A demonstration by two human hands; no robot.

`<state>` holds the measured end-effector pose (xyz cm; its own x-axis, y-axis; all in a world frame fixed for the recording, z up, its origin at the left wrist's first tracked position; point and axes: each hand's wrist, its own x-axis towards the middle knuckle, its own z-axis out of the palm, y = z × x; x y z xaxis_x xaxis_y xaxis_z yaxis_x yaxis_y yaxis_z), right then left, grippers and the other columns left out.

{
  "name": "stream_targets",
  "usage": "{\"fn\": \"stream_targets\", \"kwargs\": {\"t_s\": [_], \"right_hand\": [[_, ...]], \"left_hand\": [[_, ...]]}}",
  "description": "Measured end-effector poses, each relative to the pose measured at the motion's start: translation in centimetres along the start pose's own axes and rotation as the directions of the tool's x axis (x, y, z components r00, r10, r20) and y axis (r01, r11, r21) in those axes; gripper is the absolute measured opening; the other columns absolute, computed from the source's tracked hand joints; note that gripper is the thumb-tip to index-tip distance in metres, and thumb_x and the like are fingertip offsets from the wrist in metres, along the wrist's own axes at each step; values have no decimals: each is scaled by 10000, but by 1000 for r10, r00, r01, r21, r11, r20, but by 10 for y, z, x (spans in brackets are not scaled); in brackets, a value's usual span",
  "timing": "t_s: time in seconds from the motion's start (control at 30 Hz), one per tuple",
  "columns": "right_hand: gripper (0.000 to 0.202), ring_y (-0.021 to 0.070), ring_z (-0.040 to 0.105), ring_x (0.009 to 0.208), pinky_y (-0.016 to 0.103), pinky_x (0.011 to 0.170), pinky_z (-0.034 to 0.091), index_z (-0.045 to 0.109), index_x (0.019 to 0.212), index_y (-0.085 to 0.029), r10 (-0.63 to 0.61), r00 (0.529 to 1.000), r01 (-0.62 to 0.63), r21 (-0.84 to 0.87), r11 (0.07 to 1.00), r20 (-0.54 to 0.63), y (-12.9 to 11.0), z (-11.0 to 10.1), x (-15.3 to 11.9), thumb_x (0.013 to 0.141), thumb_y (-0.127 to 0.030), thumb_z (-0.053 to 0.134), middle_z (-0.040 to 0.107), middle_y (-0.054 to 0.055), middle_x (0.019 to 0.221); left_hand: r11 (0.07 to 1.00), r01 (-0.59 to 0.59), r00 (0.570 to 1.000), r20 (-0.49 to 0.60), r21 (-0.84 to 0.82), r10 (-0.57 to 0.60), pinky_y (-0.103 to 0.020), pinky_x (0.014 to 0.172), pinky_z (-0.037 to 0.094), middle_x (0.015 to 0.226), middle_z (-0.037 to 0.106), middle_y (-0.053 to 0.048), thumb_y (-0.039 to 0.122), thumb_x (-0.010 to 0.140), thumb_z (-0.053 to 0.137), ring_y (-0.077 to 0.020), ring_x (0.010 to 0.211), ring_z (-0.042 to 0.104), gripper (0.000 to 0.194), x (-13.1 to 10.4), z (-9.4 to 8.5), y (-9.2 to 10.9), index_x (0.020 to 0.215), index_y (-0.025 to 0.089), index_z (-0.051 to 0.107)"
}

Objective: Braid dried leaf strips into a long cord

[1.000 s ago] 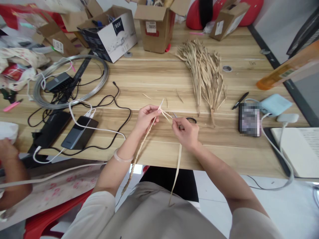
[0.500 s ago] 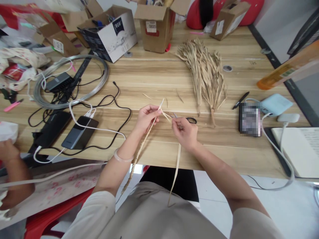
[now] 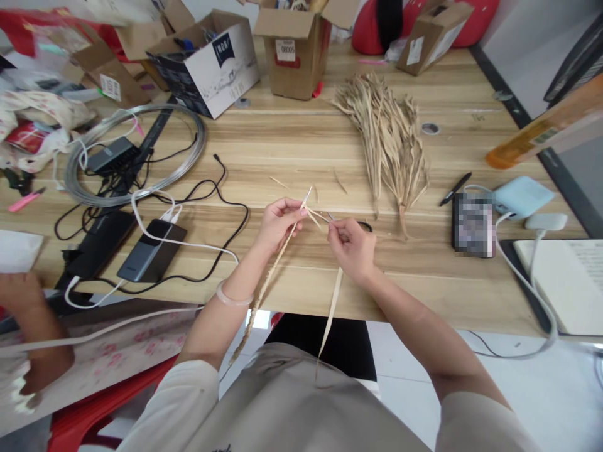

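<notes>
My left hand [image 3: 279, 225] pinches the upper end of a thin cord [image 3: 266, 282] wrapped in straw-coloured dried leaf. The cord runs down past the table edge toward my lap, and a pale pointed tip sticks up above my fingers. My right hand [image 3: 352, 250] is closed on a dried leaf strip [image 3: 335, 298]. One part of the strip stretches across to the cord's top; its long tail hangs to my lap. Beneath the right hand lies a pair of scissors [image 3: 365, 226], mostly covered. Beyond it rests a bundle of dried leaves [image 3: 384, 138].
Coiled wire [image 3: 200, 141], a power bank [image 3: 151, 251] and tangled cables lie to the left. Cardboard boxes [image 3: 294, 69] stand at the back. At right are a pen [image 3: 455, 189], a light-blue device [image 3: 522, 196] and an open notebook [image 3: 560, 289]. Another person's arm [image 3: 40, 326] is at far left.
My right hand has moved slightly right, drawing the strip away from the cord's top, and covers more of the scissors. The left hand is nearly still. The other person's arm has shifted.
</notes>
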<state>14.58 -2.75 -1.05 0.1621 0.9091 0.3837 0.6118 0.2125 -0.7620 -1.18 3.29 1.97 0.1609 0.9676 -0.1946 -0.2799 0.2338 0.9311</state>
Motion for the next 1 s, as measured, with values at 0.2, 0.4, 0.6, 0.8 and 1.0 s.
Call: {"fn": "stream_targets", "kwargs": {"t_s": [0.2,0.4,0.6,0.8,1.0], "right_hand": [[120,114,599,490,214,489,422,540,784,-197,15,1000,-14,-19,1000,15,-2,-2,0,834,-289,482,676,8,627],[113,106,558,453,210,475,377,552,828,-188,-10,994,18,-70,997,110,-9,-6,3,833,-270,474,656,-4,605],[91,94,505,439,212,465,354,543,868,-191,22,977,-24,5,1000,212,-10,-5,4,816,-244,490,619,-22,612],[99,71,449,436,208,449,355,555,881,-185,37,972,-80,177,981,230,-5,-1,4,815,-245,514,624,-11,687],[161,65,394,413,208,423,323,612,912,-174,-2,985,-29,181,983,170,-7,-1,4,841,-275,510,622,-5,646]], "left_hand": [[1000,-3,1000,4,8,3,-145,309,310,560,582,52,296,451,841,-47,397,494,419,0,0,0,733,140,573],[999,28,1000,-6,26,-27,-141,328,312,592,597,49,313,479,827,-36,400,489,399,-3,1,1,727,142,567],[999,36,999,-2,34,-36,-145,339,301,560,589,42,332,502,810,-47,413,499,376,-2,-1,3,726,137,580],[1000,27,1000,5,6,-27,-153,336,316,571,606,30,335,513,805,-52,403,502,376,0,-2,0,738,132,582],[1000,28,1000,3,0,-28,-144,346,320,577,600,37,319,487,826,-45,410,504,393,-3,-3,1,737,133,584]]}}
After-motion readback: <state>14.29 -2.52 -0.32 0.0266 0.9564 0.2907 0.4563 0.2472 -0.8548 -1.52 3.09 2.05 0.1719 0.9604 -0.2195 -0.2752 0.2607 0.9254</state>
